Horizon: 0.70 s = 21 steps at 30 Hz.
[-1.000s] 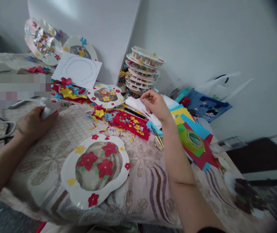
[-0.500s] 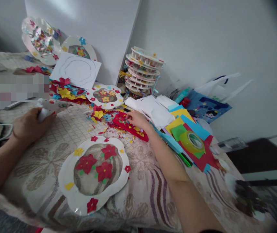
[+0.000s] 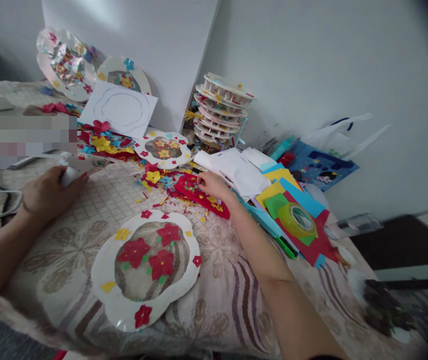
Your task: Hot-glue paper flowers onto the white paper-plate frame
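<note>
At the left of the table, my left hand (image 3: 49,195) is closed around a white tube-shaped object (image 3: 70,174), perhaps a glue bottle. Over a red sheet (image 3: 216,206) covered in small colored paper scraps, my right hand (image 3: 211,184) has its fingertips pinched together. Whatever lies between those fingertips is too small to see. Between my forearms a white scalloped ring (image 3: 103,270) lies flat, with a clear center. Large red paper flowers (image 3: 161,264) and tiny green bits decorate that center. Small red and yellow pieces dot the rim.
A smaller decorated ring (image 3: 144,150), loose paper flowers (image 3: 101,144) and a sheet with drawn outlines (image 3: 124,107) are farther back. A tiered white stack (image 3: 221,112) stands near the wall. To the right lie white papers (image 3: 236,170), colored sheets, tape (image 3: 300,220) and a blue bag (image 3: 319,162).
The fingers of my right hand have drawn closer together over the scraps. My left hand keeps its hold on the white tube-shaped object. The view has shifted slightly.
</note>
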Each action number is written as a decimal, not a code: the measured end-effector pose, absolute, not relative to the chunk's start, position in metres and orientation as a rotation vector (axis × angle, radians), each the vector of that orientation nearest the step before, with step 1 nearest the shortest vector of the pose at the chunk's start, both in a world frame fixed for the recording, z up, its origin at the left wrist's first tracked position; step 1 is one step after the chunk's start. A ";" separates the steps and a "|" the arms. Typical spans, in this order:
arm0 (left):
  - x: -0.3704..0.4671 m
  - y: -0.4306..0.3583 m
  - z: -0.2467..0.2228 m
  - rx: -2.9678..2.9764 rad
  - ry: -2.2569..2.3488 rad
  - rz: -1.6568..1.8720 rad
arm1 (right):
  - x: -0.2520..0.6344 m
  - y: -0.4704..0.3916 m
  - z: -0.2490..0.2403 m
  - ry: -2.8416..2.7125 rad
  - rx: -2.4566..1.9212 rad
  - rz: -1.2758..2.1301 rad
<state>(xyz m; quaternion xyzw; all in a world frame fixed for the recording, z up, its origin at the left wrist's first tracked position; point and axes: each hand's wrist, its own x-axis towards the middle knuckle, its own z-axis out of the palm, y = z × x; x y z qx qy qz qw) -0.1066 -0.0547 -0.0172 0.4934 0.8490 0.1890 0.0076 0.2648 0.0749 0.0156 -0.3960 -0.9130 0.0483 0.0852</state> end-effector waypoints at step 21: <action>-0.098 -0.070 -0.001 1.688 2.508 0.497 | 0.269 0.085 0.013 -2.120 -0.948 1.210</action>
